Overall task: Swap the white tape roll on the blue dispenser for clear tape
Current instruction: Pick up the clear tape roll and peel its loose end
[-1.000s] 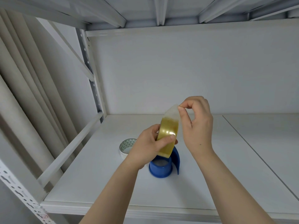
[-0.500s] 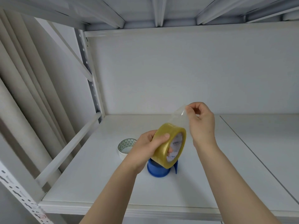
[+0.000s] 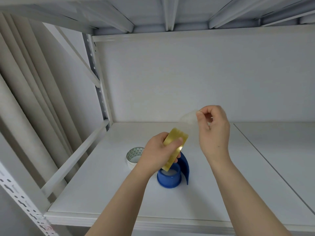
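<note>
Both hands are busy: my left hand [image 3: 157, 150] grips the clear tape roll [image 3: 173, 149] above the empty blue dispenser [image 3: 170, 178], while my right hand [image 3: 213, 130] has pulled the pinched free end [image 3: 188, 119] farther out. The white tape roll [image 3: 133, 156] sits on the shelf [image 3: 255, 176], so loading comes next.

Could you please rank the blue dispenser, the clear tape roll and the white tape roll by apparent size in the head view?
1. Blue dispenser.
2. Clear tape roll, seen edge-on and nearer the camera, so its rank against the dispenser is unsure.
3. White tape roll, partly hidden by the left hand.
</note>
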